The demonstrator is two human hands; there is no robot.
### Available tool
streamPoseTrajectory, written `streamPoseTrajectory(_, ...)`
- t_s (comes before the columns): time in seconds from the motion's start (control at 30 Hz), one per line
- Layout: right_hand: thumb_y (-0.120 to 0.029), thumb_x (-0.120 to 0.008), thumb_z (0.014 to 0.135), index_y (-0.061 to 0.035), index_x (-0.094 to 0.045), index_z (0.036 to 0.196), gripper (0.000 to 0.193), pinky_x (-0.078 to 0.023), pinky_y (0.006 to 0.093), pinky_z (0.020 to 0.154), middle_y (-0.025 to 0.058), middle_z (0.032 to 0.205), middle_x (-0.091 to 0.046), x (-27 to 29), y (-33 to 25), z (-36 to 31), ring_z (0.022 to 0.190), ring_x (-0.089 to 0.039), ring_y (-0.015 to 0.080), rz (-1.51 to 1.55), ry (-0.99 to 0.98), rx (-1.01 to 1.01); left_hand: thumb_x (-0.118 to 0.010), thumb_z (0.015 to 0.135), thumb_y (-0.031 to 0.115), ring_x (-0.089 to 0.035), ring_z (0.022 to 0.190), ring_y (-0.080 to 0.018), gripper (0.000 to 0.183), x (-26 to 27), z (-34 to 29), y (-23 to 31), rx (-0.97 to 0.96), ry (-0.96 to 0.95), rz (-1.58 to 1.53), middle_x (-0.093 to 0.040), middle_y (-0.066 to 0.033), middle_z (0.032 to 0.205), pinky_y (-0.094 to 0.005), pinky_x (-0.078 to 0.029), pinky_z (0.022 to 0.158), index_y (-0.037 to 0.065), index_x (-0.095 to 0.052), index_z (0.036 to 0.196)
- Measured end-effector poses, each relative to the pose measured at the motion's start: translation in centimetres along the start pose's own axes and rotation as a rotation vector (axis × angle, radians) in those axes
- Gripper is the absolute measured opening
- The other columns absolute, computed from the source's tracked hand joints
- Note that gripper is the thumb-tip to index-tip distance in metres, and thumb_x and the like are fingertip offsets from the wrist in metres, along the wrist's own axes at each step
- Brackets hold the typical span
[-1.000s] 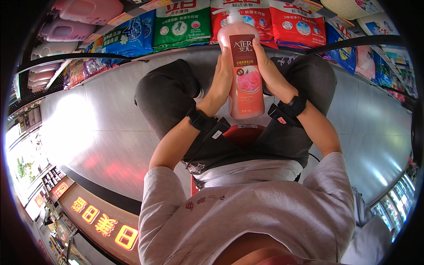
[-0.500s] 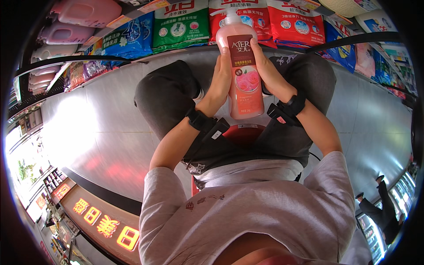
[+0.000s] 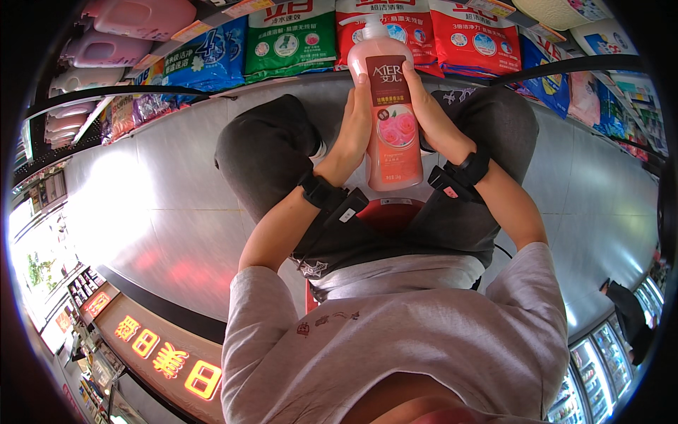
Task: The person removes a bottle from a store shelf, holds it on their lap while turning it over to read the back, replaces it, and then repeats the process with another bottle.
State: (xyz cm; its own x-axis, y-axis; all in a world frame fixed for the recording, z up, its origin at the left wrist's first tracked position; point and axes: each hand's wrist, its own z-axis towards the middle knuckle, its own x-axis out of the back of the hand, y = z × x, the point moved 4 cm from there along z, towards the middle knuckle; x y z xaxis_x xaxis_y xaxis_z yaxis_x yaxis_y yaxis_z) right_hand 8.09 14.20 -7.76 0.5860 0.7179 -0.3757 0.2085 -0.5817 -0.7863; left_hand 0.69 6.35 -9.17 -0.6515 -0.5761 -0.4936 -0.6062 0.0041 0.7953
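Between my two hands is a large pink pump bottle (image 3: 393,161), its label with roses facing up toward me and its white pump (image 3: 373,28) pointing away. My left hand (image 3: 355,121) presses along the bottle's left side, the thumb near the label's edge. Along the opposite side lies my right hand (image 3: 432,113), its thumb by the upper part of the label. The fingers behind the bottle are mostly hidden. It is held above the floor between my bent knees. Beyond its top stand a green laundry powder bag (image 3: 290,39) and red laundry powder bags (image 3: 474,39).
Shelves with a dark rail (image 3: 141,93) curve around in front. Pink and purple bottles (image 3: 106,53) stand at the far left, blue bags (image 3: 205,60) beside them. A red stool (image 3: 390,215) is under me. A lit sign counter (image 3: 159,346) is behind left; a person (image 3: 627,314) stands behind right.
The bottle and both my hands stay almost still. At the right edge, the person in dark clothes has moved farther toward the edge of view, uncovering more of the glass-door coolers.
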Motion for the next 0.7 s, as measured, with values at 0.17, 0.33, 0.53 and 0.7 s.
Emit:
streamPoseTrajectory(0.17, -0.06, -0.031, 0.09, -0.0036, -0.045, 0.125, 0.068, -0.037, 0.0259, 0.092, 0.0078, 0.117, -0.054, 0.4, 0.4, 0.2, 0.105, -0.051, 0.014, -0.006, 0.007, -0.005, -0.026, 0.095, 0.049, -0.059, 0.09, -0.0156, 0.056, -0.3, -0.3, 0.1, 0.05, -0.069, -0.011, -0.057, -0.011, 0.104, -0.0287, -0.049, 0.078, 0.0, -0.044, 0.116)
streamPoseTrajectory(0.33, -0.06, -0.032, 0.089, -0.0047, -0.044, 0.126, 0.068, -0.037, 0.0257, 0.092, 0.0065, 0.117, -0.054, 1.2, 2.1, 0.9, 0.105, -0.051, 0.0139, -0.035, 0.012, -0.1, -0.024, 0.094, 0.054, -0.056, 0.102, -0.0196, 0.058, -0.4, -0.9, -0.3, 0.227, -0.062, -0.158, -0.055, -0.009, 0.114, -0.0341, -0.046, 0.088, 0.008, -0.042, 0.124)
streamPoseTrajectory(0.53, -0.06, -0.032, 0.089, -0.0052, -0.04, 0.129, 0.068, -0.035, 0.0254, 0.093, 0.0062, 0.118, -0.053, 0.9, 1.9, 0.8, 0.107, -0.05, 0.0141, -0.019, -0.004, -0.126, -0.025, 0.093, 0.054, -0.057, 0.098, -0.0171, 0.06, 0.0, -0.7, -0.4, 0.184, -0.042, -0.107, -0.055, -0.0097, 0.112, -0.0315, -0.048, 0.084, 0.005, -0.041, 0.123)
streamPoseTrajectory(0.7, -0.058, -0.033, 0.09, -0.005, -0.041, 0.129, 0.067, -0.033, 0.0252, 0.095, 0.0071, 0.122, -0.051, 0.7, 1.4, 0.8, 0.109, -0.049, 0.0144, 0.034, -0.025, -0.103, -0.025, 0.094, 0.052, -0.057, 0.101, -0.0184, 0.057, 0.1, -0.4, 0.0, 0.111, -0.053, -0.017, -0.055, -0.0093, 0.114, -0.0323, -0.046, 0.087, 0.006, -0.042, 0.123)
